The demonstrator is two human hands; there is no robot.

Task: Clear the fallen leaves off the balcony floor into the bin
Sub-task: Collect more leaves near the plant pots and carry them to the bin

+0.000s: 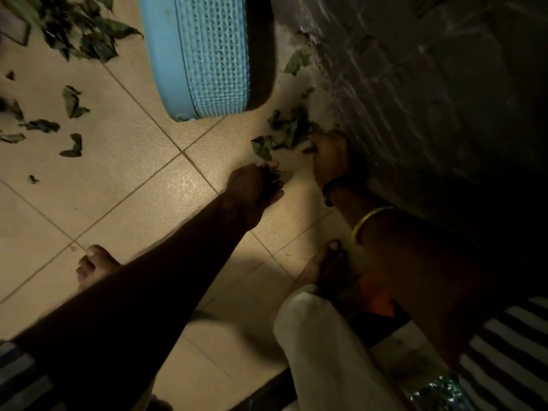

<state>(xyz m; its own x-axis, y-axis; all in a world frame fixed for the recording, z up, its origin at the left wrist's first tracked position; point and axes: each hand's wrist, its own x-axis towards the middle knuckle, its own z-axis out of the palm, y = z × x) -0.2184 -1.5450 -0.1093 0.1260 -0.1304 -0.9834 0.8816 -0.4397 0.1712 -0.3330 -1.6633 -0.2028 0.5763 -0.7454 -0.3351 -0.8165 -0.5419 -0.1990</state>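
A small heap of green leaves [289,130] lies on the beige tile floor beside the dark wall. My right hand [330,157] reaches into this heap, its fingers curled over leaves at the wall's foot. My left hand [255,186] is curled around a few dark leaves just below the heap. The light blue mesh bin [204,54] stands on the floor above and left of both hands. More leaves [71,102] lie scattered across the tiles at the far left, with a bigger pile [80,31] at the top left corner.
A rough dark wall [430,99] runs down the right side. My bare feet [95,266] stand on the tiles below the hands. A single leaf [296,62] lies against the wall to the right of the bin.
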